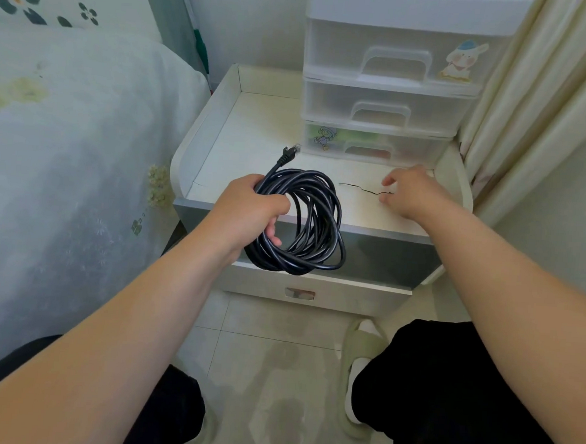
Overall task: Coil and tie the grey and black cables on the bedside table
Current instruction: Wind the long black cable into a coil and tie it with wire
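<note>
My left hand (251,212) grips a black cable (308,222) wound into a coil of several loops, held in front of the bedside table's front edge. Its clear plug end (289,153) sticks up above the coil. A thin black twist tie (362,189) lies on the white top of the bedside table (256,130). My right hand (410,191) rests on the table at the tie's right end, fingertips touching or pinching it. No grey cable is in view.
A translucent three-drawer plastic organiser (389,90) stands at the back right of the table. A bed with a pale cover (66,139) lies to the left, a cream curtain (532,99) to the right. Below are the table's drawer (301,292), tiled floor and my slippered foot (363,346).
</note>
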Demonstrator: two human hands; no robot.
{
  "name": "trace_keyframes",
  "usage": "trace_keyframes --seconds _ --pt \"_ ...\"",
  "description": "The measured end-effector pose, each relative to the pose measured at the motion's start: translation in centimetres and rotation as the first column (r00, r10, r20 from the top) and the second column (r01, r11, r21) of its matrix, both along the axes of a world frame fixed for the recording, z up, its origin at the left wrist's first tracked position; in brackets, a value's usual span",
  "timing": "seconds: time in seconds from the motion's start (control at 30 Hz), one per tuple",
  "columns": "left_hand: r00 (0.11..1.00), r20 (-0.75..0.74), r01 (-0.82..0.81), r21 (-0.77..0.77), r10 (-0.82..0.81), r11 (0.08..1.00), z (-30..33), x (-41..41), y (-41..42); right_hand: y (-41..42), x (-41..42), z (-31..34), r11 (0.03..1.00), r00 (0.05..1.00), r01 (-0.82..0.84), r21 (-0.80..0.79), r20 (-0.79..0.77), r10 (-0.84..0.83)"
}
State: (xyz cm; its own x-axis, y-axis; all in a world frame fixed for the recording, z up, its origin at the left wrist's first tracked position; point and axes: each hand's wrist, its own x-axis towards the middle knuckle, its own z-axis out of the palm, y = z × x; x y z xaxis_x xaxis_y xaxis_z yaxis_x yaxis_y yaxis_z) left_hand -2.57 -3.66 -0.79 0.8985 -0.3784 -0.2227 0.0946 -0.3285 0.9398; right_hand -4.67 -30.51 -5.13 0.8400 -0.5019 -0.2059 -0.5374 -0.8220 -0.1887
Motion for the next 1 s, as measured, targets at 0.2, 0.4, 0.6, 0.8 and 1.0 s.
trace_keyframes --seconds 0.2,0.4,0.6,0.8,1.0 --pt "0.997 0.042 -0.058 -0.031 0.059 0.998 -0.3 0.1 0.1 1.0 0.6 -1.8 0.999 1.0 0.026 -0.037 0.017 -0.025" --pt "0.981 0.107 -0.155 -0.067 0.161 0.986 0.0 0.2 0.2 4.9 0.4 4.7 0.966 0.835 -0.039 0.254 0.539 -0.108" --pt "0.944 0.16 -0.274 -0.104 0.288 0.956 0.3 0.1 0.0 10.2 -3.8 10.5 0.743 0.652 -0.323 0.586 0.707 -0.274" --pt "0.896 0.167 -0.369 -0.237 0.412 0.899 1.1 0.0 0.0 12.2 -3.7 10.8 0.844 0.711 -0.255 0.472 0.683 -0.167" --pt "0.844 0.196 -0.43 -0.312 0.5 0.848 2.0 -0.1 0.1 11.9 -3.7 10.7 0.834 0.675 -0.216 0.508 0.695 -0.248"
